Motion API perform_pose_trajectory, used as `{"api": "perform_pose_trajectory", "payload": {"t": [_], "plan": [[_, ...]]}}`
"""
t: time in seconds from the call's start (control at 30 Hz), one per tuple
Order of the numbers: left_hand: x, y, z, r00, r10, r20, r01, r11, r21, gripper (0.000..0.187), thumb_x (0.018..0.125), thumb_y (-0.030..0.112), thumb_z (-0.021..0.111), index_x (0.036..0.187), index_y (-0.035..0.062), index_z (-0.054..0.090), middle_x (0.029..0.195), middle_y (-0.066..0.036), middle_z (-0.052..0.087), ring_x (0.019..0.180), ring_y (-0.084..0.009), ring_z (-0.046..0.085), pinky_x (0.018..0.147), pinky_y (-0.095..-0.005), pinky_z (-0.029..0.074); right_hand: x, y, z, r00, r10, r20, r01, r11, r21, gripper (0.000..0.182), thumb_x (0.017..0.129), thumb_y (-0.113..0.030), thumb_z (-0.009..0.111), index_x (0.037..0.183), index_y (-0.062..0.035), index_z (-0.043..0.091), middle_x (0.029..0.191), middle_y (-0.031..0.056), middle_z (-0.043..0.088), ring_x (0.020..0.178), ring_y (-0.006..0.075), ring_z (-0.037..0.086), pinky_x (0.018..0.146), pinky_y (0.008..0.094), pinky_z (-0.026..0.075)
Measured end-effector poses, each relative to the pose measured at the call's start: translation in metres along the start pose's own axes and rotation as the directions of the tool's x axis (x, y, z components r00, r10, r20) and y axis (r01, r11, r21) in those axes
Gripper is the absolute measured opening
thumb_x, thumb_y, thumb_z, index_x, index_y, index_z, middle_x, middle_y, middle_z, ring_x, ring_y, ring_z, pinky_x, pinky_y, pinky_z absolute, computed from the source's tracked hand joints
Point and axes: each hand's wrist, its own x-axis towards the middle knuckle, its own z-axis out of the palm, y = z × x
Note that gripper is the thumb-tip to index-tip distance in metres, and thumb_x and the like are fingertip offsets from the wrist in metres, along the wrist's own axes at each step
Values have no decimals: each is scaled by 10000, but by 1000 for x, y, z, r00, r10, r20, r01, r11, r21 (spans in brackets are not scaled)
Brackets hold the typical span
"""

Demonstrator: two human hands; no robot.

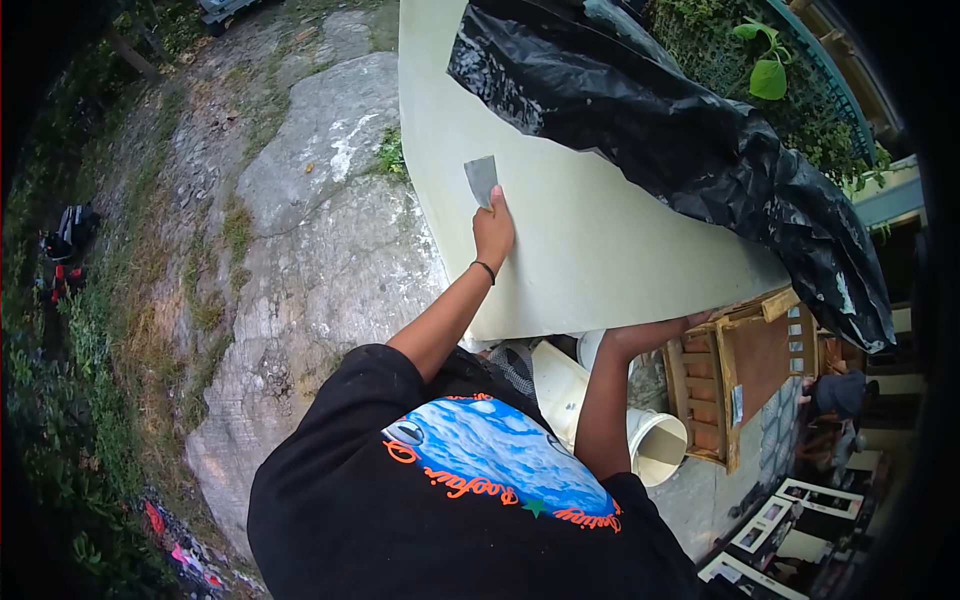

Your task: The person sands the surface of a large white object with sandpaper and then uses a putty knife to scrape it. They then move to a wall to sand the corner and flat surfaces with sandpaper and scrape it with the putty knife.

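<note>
My left hand (493, 232), with a dark band on the wrist, grips a small metal putty knife (481, 179) and presses its blade flat against a large pale cream board (590, 240). My right hand (693, 322) reaches under the board's lower edge and holds it; its fingers are mostly hidden behind the board. A crumpled black plastic sheet (690, 140) drapes over the far part of the board. I am wearing a black T-shirt with a blue print.
White buckets (655, 440) and a wooden slatted frame (725, 385) stand below the board. Bare grey rock (320, 210) with grass patches spreads to the left. Green plants (765, 70) and a railing are at the upper right. Another person (838, 395) is at the right edge.
</note>
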Motion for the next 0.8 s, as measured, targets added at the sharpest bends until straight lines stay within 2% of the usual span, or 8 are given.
{"api": "perform_pose_trajectory", "payload": {"t": [0.1, 0.27, 0.5, 0.53, 0.57, 0.67, 0.73, 0.8], "plan": [[-36, 64, 4, 958, 284, 40, -274, 947, -166, 439, 918, 344, 404, 786, -58, 520, 577, -126, 502, 562, -186, 476, 552, -333, 386, 2, -19, -3, 978, 199, 60, -208, 923, 323, 525, 943, -401, 249, 1316, -34, 214, 1237, 137, 354, 1136, 210, 404, 969, 320, 309], [-46, 81, 5, 798, 602, 40, -581, 785, -214, 386, 916, 241, 416, 1146, -67, 456, 885, -175, 557, 633, -263, 492, 669, -329, 433, -3, 3, 0, 984, 178, 26, -179, 952, 247, 510, 931, -326, 303, 1311, -2, 199, 1246, 145, 357, 1137, 211, 403, 967, 303, 303], [-45, 35, -16, 959, -103, 262, 105, 994, 6, 425, 930, 359, 384, 940, -41, 529, 855, -89, 574, 791, -162, 526, 714, -294, 413, 0, 5, -1, 983, 181, 36, -181, 909, 377, 427, 928, -200, 358, 1270, 23, 236, 1204, 151, 381, 1108, 217, 424, 951, 291, 300], [-56, 45, -3, 971, 229, 69, -212, 957, -197, 495, 914, 410, 386, 960, -62, 529, 761, -128, 587, 733, -191, 568, 684, -323, 436, 1, 2, 3, 983, 183, 34, -182, 909, 376, 427, 928, -200, 358, 1270, 23, 236, 1204, 151, 381, 1108, 217, 424, 951, 291, 300], [-68, 72, -11, 945, 237, 226, -181, 953, -243, 467, 919, 361, 396, 1061, -69, 510, 991, -208, 579, 966, -258, 555, 822, -332, 414, 1, -3, 2, 987, 159, 13, -155, 937, 314, 403, 929, -203, 355, 1252, 16, 254, 1179, 145, 392, 1086, 217, 435, 936, 296, 313], [-94, 119, -12, 579, 785, 221, -763, 617, -193, 422, 890, 165, 420, 1268, -20, 386, 1387, -237, 224, 1298, -384, 183, 1043, -428, 197, 2, -16, -1, 985, 173, -15, -154, 906, 394, 400, 915, -210, 396, 1228, 9, 278, 1142, 148, 407, 1049, 228, 451, 911, 316, 340], [-111, 111, -16, 415, 875, 249, -875, 459, -154, 437, 889, 168, 424, 1285, -8, 373, 1394, -230, 214, 1300, -384, 183, 1038, -449, 199, 3, -23, -2, 983, 181, -10, -174, 958, 227, 442, 898, -223, 436, 1231, 17, 274, 1139, 156, 407, 1063, 236, 441, 925, 323, 327], [-103, 56, -15, 505, 821, 266, -823, 551, -138, 436, 895, 182, 414, 1288, -3, 371, 1398, -231, 201, 1305, -373, 173, 1038, -427, 207, 3, -16, 1, 992, 117, -45, -105, 972, 212, 483, 880, -238, 469, 1233, 24, 269, 1135, 164, 402, 1077, 244, 426, 939, 332, 311]]}}
